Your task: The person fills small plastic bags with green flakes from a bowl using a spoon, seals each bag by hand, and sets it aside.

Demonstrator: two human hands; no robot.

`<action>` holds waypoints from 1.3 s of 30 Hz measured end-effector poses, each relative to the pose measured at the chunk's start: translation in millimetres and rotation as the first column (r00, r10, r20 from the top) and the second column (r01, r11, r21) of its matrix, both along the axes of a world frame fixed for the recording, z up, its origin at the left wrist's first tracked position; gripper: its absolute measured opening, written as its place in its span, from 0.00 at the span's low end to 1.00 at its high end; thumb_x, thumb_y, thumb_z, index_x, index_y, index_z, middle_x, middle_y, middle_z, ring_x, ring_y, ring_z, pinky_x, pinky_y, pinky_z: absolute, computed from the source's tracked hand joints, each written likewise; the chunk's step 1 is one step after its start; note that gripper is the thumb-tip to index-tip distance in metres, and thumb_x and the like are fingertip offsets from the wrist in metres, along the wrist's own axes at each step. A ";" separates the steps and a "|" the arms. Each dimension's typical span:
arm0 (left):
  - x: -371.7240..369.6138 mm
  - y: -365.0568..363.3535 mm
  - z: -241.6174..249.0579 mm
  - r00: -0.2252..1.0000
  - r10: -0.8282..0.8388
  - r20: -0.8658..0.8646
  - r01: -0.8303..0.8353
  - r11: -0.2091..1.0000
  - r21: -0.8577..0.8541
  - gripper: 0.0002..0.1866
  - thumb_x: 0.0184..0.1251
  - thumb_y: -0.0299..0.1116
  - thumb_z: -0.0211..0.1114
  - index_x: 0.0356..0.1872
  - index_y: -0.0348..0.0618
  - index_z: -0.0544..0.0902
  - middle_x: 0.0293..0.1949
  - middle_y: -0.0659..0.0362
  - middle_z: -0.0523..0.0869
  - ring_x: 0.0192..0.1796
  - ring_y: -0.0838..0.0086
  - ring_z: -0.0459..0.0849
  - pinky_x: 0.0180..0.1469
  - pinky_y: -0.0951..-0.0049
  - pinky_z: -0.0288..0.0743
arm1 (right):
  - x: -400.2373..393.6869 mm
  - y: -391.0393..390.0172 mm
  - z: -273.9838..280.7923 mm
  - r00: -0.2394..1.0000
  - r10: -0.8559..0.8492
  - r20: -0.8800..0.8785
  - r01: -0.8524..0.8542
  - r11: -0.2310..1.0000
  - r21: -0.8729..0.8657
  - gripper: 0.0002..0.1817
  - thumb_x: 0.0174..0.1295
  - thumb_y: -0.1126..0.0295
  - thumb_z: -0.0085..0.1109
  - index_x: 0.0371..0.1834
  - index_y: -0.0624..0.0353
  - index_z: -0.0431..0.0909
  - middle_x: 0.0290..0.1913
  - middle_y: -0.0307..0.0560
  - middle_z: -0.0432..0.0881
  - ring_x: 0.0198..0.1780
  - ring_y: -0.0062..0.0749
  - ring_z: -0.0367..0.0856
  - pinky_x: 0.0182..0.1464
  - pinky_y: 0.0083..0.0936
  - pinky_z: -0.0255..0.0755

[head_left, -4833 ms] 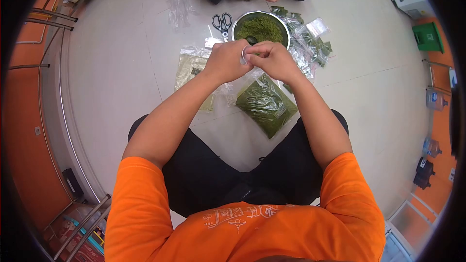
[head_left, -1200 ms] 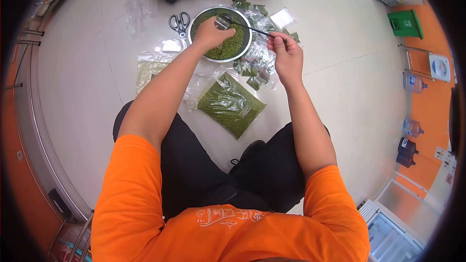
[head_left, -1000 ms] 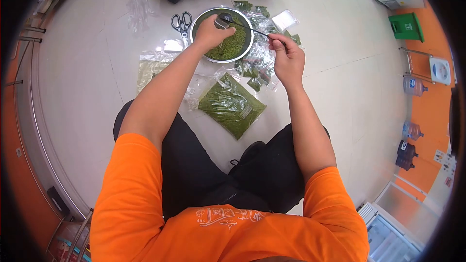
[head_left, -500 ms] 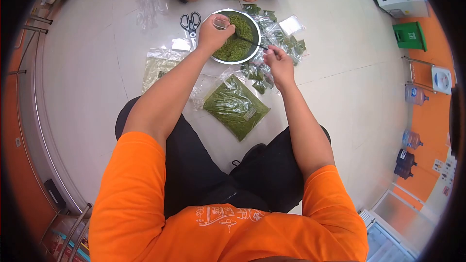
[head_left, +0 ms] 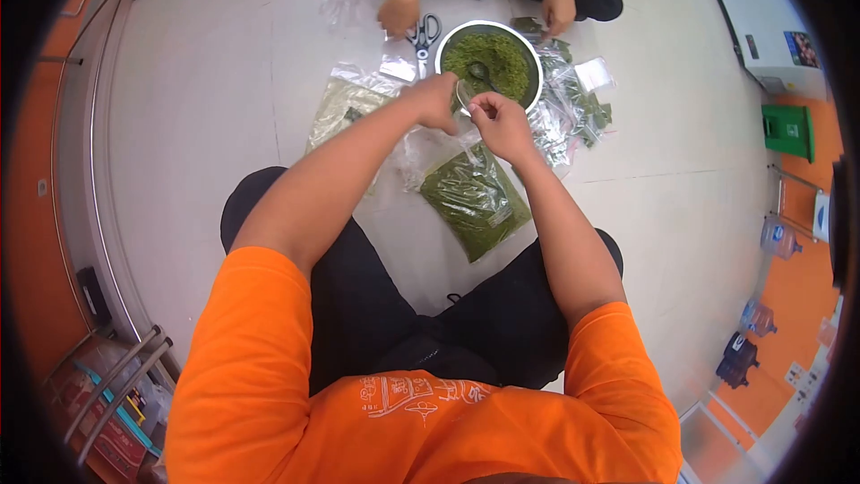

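A small clear plastic bag (head_left: 463,99) is held up between my two hands at the near rim of a white-edged bowl (head_left: 540,90). My left hand (head_left: 434,102) curls round its left side. With thumb and fingertips together, my right hand (head_left: 502,128) pinches its right edge. How full the bag is, I cannot make out. Inside the bowl lies a heap of crumbly green leaf bits (head_left: 503,58), with a black spoon (head_left: 481,73) resting on it. Just below my hands, a large clear bag of green flakes (head_left: 477,202) lies flat on the floor.
Scissors (head_left: 424,34) and a stack of clear bags (head_left: 398,67) lie left of the bowl. Small filled green packets (head_left: 560,90) and a white packet (head_left: 593,74) lie right. Another large bag (head_left: 345,108) is at left. Opposite, another person's hands (head_left: 399,14) reach in.
My right hand has let go of the spoon, now lying in the bowl, and has moved to the small bag. The other person's hands have spread apart. The view has shifted.
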State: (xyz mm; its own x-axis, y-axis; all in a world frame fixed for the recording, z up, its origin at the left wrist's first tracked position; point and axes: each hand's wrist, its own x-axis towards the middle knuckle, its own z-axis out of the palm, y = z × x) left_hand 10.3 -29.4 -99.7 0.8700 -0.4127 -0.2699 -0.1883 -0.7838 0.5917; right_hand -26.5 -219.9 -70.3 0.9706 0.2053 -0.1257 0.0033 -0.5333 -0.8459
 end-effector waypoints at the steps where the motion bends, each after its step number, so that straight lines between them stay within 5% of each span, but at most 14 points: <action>1: 7.7 16.2 19.2 0.984 -0.031 -0.176 0.057 0.987 0.149 0.49 0.33 0.48 0.84 0.60 0.31 0.75 0.55 0.41 0.83 0.58 0.52 0.83 0.63 0.59 0.76 | -2.4 9.7 -1.0 1.000 0.011 0.001 -0.011 0.999 -0.047 0.09 0.64 0.69 0.63 0.39 0.65 0.85 0.31 0.50 0.87 0.32 0.36 0.86 0.40 0.30 0.78; 7: 13.4 116.5 54.9 0.967 0.182 -0.180 -0.103 0.920 0.378 0.41 0.41 0.47 0.79 0.59 0.32 0.81 0.57 0.41 0.84 0.60 0.53 0.83 0.63 0.62 0.76 | -14.7 67.6 -26.9 0.987 0.132 0.096 -0.119 0.984 -0.135 0.11 0.64 0.68 0.60 0.41 0.64 0.85 0.33 0.63 0.86 0.38 0.59 0.85 0.46 0.43 0.78; 11: 3.0 154.6 79.6 0.947 0.278 -0.163 -0.203 0.907 0.368 0.40 0.46 0.48 0.76 0.60 0.33 0.80 0.58 0.41 0.84 0.61 0.53 0.82 0.63 0.62 0.76 | -5.1 108.9 -33.7 0.983 0.161 0.092 -0.139 0.967 -0.215 0.11 0.65 0.68 0.57 0.41 0.64 0.86 0.35 0.65 0.85 0.41 0.59 0.85 0.48 0.45 0.78; 14: -7.8 171.5 82.2 0.932 0.327 -0.157 -0.262 0.905 0.335 0.38 0.49 0.48 0.75 0.60 0.33 0.80 0.58 0.42 0.83 0.61 0.53 0.82 0.63 0.62 0.76 | 37.7 132.6 -77.3 0.957 0.211 0.200 -0.102 0.888 -0.449 0.12 0.65 0.71 0.54 0.44 0.65 0.84 0.42 0.66 0.85 0.45 0.60 0.84 0.51 0.46 0.77; 16: -15.3 179.6 80.9 0.931 0.333 -0.148 -0.273 0.907 0.321 0.37 0.50 0.48 0.74 0.60 0.33 0.80 0.58 0.42 0.83 0.61 0.53 0.82 0.63 0.61 0.76 | 71.6 140.8 -118.5 0.941 0.213 0.263 -0.073 0.886 -0.457 0.14 0.63 0.73 0.52 0.49 0.65 0.81 0.48 0.67 0.83 0.50 0.61 0.82 0.54 0.48 0.76; 20: -28.0 190.6 91.6 0.921 0.352 -0.169 -0.288 0.904 0.317 0.36 0.52 0.49 0.73 0.59 0.36 0.81 0.58 0.44 0.84 0.60 0.53 0.82 0.63 0.60 0.76 | 85.6 161.5 -126.4 0.971 0.233 0.047 -0.140 0.722 -0.678 0.18 0.64 0.70 0.53 0.56 0.58 0.79 0.53 0.62 0.83 0.55 0.56 0.83 0.58 0.45 0.76; 21: -30.0 191.5 95.2 0.915 0.362 -0.179 -0.295 0.902 0.314 0.35 0.52 0.49 0.73 0.59 0.36 0.81 0.58 0.45 0.84 0.60 0.54 0.83 0.63 0.61 0.76 | 82.6 167.7 -117.0 0.993 0.100 -0.057 -0.114 0.779 -0.616 0.17 0.60 0.70 0.58 0.53 0.55 0.82 0.51 0.58 0.85 0.53 0.53 0.84 0.57 0.43 0.77; 28: -19.2 199.3 84.3 0.908 0.380 -0.176 -0.321 0.902 0.289 0.32 0.52 0.49 0.72 0.53 0.34 0.84 0.53 0.43 0.86 0.56 0.53 0.85 0.59 0.60 0.79 | 39.2 176.6 -80.1 0.981 0.191 0.042 -0.152 0.879 -0.453 0.09 0.57 0.69 0.61 0.39 0.57 0.85 0.41 0.57 0.86 0.46 0.53 0.85 0.51 0.44 0.77; 30: -13.8 196.6 77.5 0.914 0.365 -0.175 -0.306 0.906 0.293 0.31 0.52 0.49 0.72 0.51 0.33 0.85 0.51 0.42 0.87 0.55 0.53 0.86 0.57 0.59 0.80 | 10.8 176.6 -77.0 0.917 0.392 0.078 -0.306 0.815 -0.493 0.07 0.56 0.70 0.62 0.37 0.57 0.84 0.40 0.56 0.85 0.47 0.54 0.84 0.50 0.45 0.77; 34: -16.4 188.7 72.9 0.935 0.310 -0.170 -0.251 0.921 0.299 0.31 0.52 0.50 0.72 0.50 0.32 0.86 0.50 0.42 0.87 0.53 0.53 0.86 0.56 0.60 0.80 | -26.4 172.1 -87.3 0.747 0.648 -0.152 -0.624 0.603 -0.497 0.15 0.55 0.65 0.69 0.45 0.55 0.85 0.46 0.55 0.85 0.52 0.51 0.83 0.55 0.42 0.77; 37: -18.1 186.3 75.9 0.935 0.315 -0.162 -0.258 0.920 0.297 0.32 0.51 0.50 0.73 0.51 0.32 0.85 0.49 0.42 0.87 0.53 0.53 0.87 0.56 0.60 0.80 | -30.0 174.2 -90.2 0.764 0.605 -0.225 -0.640 0.669 -0.377 0.16 0.58 0.65 0.67 0.50 0.52 0.85 0.48 0.53 0.85 0.54 0.49 0.83 0.57 0.41 0.76; 39: -17.5 184.5 78.0 0.936 0.317 -0.156 -0.262 0.919 0.294 0.33 0.51 0.51 0.73 0.51 0.32 0.85 0.49 0.42 0.88 0.52 0.53 0.87 0.56 0.60 0.80 | -30.0 176.9 -99.1 0.671 0.705 -0.227 -0.714 0.533 -0.454 0.16 0.59 0.66 0.64 0.51 0.52 0.85 0.49 0.51 0.85 0.55 0.47 0.83 0.59 0.39 0.76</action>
